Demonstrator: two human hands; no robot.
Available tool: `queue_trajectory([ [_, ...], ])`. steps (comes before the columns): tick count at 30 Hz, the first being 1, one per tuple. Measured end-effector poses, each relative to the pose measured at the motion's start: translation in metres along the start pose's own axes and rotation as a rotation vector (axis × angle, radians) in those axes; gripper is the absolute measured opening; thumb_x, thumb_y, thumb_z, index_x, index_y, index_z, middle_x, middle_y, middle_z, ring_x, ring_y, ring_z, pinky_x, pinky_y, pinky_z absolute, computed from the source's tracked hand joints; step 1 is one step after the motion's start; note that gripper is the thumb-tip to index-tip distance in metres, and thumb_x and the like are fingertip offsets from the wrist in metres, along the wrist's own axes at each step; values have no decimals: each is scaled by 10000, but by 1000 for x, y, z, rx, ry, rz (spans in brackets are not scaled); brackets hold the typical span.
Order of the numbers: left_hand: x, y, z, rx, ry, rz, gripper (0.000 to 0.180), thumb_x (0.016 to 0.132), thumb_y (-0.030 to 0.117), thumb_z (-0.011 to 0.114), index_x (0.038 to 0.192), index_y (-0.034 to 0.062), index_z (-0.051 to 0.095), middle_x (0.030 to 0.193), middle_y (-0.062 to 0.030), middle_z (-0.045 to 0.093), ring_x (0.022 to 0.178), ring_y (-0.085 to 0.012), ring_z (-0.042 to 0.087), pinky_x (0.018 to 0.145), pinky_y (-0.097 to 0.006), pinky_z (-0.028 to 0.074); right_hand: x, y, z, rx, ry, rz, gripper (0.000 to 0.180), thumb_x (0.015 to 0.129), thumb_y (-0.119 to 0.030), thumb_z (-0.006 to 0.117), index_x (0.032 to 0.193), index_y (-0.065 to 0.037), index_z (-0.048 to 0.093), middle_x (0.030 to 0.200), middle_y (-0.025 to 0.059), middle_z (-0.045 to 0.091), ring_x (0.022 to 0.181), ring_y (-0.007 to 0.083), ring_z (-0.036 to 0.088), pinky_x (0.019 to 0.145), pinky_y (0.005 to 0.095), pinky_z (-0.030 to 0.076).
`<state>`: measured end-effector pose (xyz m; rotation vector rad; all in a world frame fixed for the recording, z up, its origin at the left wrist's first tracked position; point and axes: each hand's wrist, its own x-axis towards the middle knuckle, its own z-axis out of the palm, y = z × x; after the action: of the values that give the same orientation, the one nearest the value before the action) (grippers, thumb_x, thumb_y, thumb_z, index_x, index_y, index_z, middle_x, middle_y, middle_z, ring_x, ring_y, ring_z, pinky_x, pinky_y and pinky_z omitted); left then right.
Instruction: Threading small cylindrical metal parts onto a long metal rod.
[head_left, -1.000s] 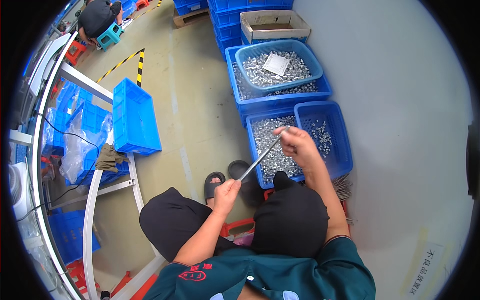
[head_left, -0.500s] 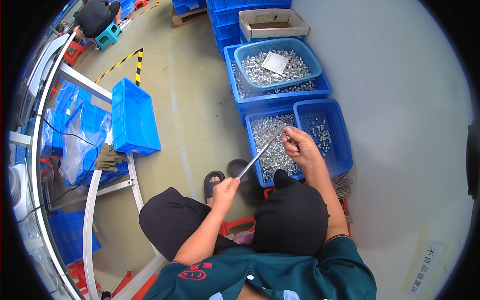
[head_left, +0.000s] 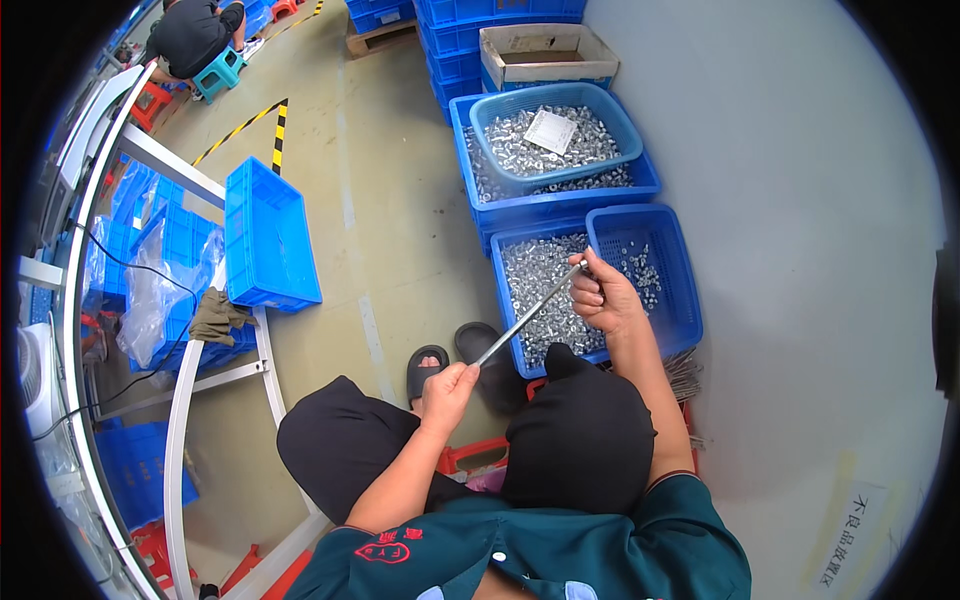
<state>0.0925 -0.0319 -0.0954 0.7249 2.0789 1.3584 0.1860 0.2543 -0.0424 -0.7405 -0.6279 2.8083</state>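
Observation:
My left hand (head_left: 449, 393) is closed around the near end of a thin metal rod (head_left: 527, 317), above my knees. The rod slants up to the right, over a blue bin (head_left: 508, 331) full of small silvery metal sleeves (head_left: 541, 297). At its far end my right hand (head_left: 607, 298) pinches a small shiny metal piece (head_left: 583, 266) between thumb and forefinger, its other fingers curled. Whether this piece sits on the rod or just touches it I cannot tell. A blue basket (head_left: 683, 311) holding loose metal pieces (head_left: 641, 276) lies just beyond the right hand.
Behind the bin stands a larger blue crate (head_left: 490, 211), carrying a light-blue basket (head_left: 484, 135) of metal parts. A white table frame (head_left: 181, 440) and a tilted blue bin (head_left: 280, 240) stand left. A grey wall (head_left: 780, 250) bounds the right. Another person (head_left: 192, 38) sits far left.
My right hand has shifted slightly right and down, and a shiny piece now shows at its fingertips by the rod's end. My left hand has moved slightly down and left with the rod.

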Motion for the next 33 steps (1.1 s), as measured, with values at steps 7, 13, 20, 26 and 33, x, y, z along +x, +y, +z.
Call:
queue_trajectory([
  [7, 3, -6, 0, 60, 21, 105, 353, 885, 160, 561, 598, 9, 420, 530, -14, 324, 537, -103, 307, 555, -258, 325, 3, -5, -5, -161, 50, 83, 190, 907, -204, 526, 866, -28, 584, 527, -59, 303, 404, 33, 271, 351, 162, 203],
  [13, 6, -16, 3, -27, 68, 104, 359, 886, 246, 570, 625, 20, 471, 496, -70, 367, 468, -145, 350, 486, -306, 334, -1, 16, 28, -155, 25, -32, 398, 963, -342, 406, 1017, 17, 569, 559, -42, 338, 443, 37, 286, 383, 177, 220],
  [20, 9, -13, 5, -144, 41, -30, 345, 898, 202, 550, 620, 20, 455, 554, 5, 356, 557, -84, 324, 523, -258, 300, -4, 13, 9, -297, 167, 59, 345, 946, -270, 418, 1101, 23, 514, 763, 38, 497, 525, 56, 361, 395, 168, 254],
  [26, 7, -20, 7, -130, 53, 36, 354, 895, 243, 562, 640, 15, 472, 519, -7, 340, 514, -86, 323, 486, -270, 303, 4, 6, -8, 27, 51, -56, 224, 895, -59, 489, 1111, 3, 488, 844, 95, 548, 491, 36, 378, 363, 147, 275],
  [33, 0, -20, 4, -28, 22, 4, 367, 881, 278, 573, 632, 19, 497, 486, -82, 390, 462, -177, 381, 498, -331, 350, 7, 4, -6, 286, 1, -137, 200, 920, -121, 488, 1103, -56, 539, 905, 89, 610, 432, 25, 362, 344, 141, 259],
])
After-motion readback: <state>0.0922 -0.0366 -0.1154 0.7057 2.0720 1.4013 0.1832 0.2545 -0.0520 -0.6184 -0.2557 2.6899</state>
